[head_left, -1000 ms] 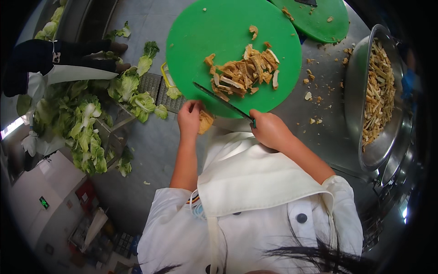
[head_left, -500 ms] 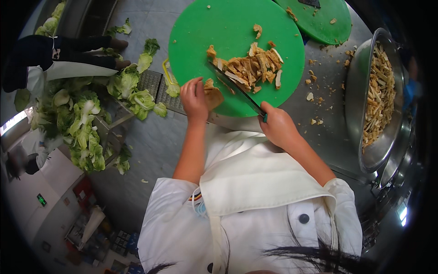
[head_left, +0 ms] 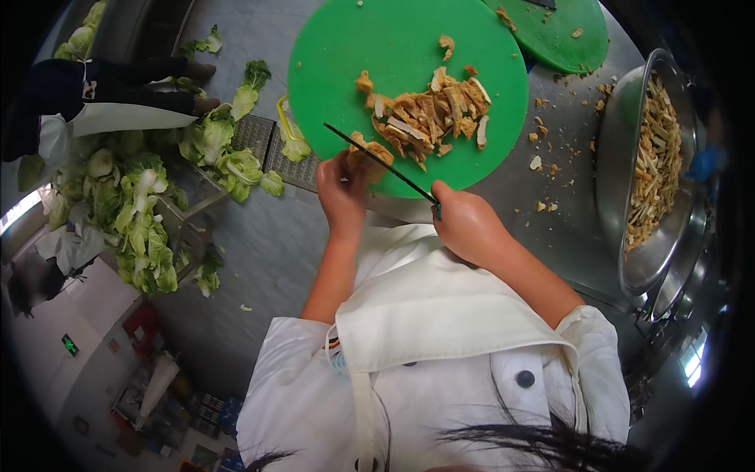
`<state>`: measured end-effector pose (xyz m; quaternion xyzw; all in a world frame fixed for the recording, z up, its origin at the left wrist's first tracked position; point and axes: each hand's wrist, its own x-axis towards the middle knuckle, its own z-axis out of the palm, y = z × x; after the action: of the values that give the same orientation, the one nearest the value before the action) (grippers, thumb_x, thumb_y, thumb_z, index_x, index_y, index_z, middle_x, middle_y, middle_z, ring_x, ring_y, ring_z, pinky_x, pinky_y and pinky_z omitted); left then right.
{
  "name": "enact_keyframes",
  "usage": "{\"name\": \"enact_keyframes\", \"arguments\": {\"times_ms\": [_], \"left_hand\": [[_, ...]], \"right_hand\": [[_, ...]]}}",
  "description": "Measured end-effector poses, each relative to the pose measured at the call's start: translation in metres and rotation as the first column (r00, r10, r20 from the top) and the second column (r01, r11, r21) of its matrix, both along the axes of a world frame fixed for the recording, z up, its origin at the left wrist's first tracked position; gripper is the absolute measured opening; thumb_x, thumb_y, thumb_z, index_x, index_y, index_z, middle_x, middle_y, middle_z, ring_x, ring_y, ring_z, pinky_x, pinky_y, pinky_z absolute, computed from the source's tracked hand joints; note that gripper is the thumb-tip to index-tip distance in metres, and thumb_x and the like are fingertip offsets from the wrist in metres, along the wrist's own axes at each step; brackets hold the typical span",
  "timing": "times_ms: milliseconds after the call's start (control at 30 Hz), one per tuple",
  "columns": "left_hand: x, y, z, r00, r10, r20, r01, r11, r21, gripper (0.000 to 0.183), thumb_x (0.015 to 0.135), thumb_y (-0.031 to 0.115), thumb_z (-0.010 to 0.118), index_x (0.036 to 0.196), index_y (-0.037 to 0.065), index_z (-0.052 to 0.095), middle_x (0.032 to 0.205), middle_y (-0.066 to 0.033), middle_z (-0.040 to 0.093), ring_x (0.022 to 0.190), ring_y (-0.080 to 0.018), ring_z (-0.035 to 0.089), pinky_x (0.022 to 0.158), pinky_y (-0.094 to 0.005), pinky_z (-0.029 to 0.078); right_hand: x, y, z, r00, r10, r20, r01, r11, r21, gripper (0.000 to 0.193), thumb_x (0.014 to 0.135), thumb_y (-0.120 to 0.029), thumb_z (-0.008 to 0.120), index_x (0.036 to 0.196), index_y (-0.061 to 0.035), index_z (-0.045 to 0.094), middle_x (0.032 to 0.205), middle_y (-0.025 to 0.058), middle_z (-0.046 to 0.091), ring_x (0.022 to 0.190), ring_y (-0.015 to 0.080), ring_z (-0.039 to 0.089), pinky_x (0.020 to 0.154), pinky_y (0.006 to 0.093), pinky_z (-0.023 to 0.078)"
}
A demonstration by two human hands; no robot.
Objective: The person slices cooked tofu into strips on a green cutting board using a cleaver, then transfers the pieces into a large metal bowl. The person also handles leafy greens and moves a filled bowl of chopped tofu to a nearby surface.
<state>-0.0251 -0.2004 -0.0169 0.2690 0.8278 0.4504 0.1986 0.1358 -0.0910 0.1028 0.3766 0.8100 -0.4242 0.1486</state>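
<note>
Near the front edge of a round green cutting board [head_left: 346, 47], my left hand [head_left: 343, 193] is closed around a golden-brown piece of what looks like fried tofu [head_left: 366, 156]. My right hand [head_left: 470, 224] grips a knife [head_left: 403, 178] by its handle, which is mostly hidden in the fist. The blade points up and left, crossing over the tofu piece beside my left fingers; whether it touches the piece I cannot tell. Just beyond the blade lies a heap of cut brown strips [head_left: 432, 114], some with pale sides.
On the right stands a steel bowl [head_left: 629, 181] full of thin strips. A second green board [head_left: 566, 39] is at the back right. Crumbs [head_left: 543, 206] dot the metal table. Cabbage leaves [head_left: 149, 228] lie at the left, near another person's legs [head_left: 149, 86].
The knife has moved from the heap leftward over the tofu piece, its tip swinging left. My left fingers have closed around that piece, and it has tipped up.
</note>
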Motion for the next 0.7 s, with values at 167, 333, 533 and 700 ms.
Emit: {"name": "enact_keyframes", "arguments": {"times_ms": [167,333,533,700], "left_hand": [[-0.002,0.001,0.011,0.983,-0.058,-0.176,0.039,0.993,-0.111,0.033,0.077,0.014,0.071,0.107,0.002,0.064,0.095,-0.0105,0.054,0.083,-0.0223,0.054,0.066,-0.0297,0.048],[-0.006,0.004,0.011,1.000,0.008,0.016,-0.007,0.999,-0.031,0.032,0.078,0.012,0.070,0.108,0.002,0.064,0.098,-0.0103,0.052,0.079,-0.0188,0.055,0.064,-0.0295,0.050],[-0.007,0.001,0.002,0.917,0.021,0.398,-0.087,0.985,0.147,0.035,0.081,0.002,0.064,0.116,0.003,0.059,0.103,-0.0075,0.044,0.074,-0.0114,0.055,0.060,-0.0244,0.058],[-0.002,0.005,0.000,0.939,0.032,0.342,-0.088,0.985,0.149,0.030,0.082,-0.004,0.062,0.111,-0.001,0.057,0.098,-0.0065,0.049,0.072,-0.0129,0.060,0.057,-0.0247,0.055]], "right_hand": [[-0.012,0.006,-0.004,0.997,0.079,-0.007,-0.078,0.997,0.026,0.012,0.078,-0.002,0.048,0.088,0.0033,0.045,0.070,0.0252,0.058,0.068,0.0435,0.057,0.061,0.0517,0.043],[-0.034,0.014,-0.035,0.997,0.006,-0.072,-0.007,1.000,-0.010,0.016,0.076,-0.001,0.050,0.092,0.0028,0.047,0.074,0.0250,0.058,0.073,0.0435,0.057,0.065,0.0499,0.044],[-0.022,0.018,-0.003,1.000,-0.030,0.002,0.030,0.999,-0.014,0.015,0.079,-0.003,0.052,0.093,-0.0011,0.047,0.077,0.0234,0.058,0.075,0.0425,0.056,0.064,0.0502,0.042],[-0.017,0.017,0.012,0.996,0.075,0.044,-0.075,0.997,0.005,0.012,0.080,-0.003,0.050,0.091,0.0004,0.046,0.071,0.0232,0.057,0.070,0.0425,0.056,0.061,0.0508,0.042]]}}
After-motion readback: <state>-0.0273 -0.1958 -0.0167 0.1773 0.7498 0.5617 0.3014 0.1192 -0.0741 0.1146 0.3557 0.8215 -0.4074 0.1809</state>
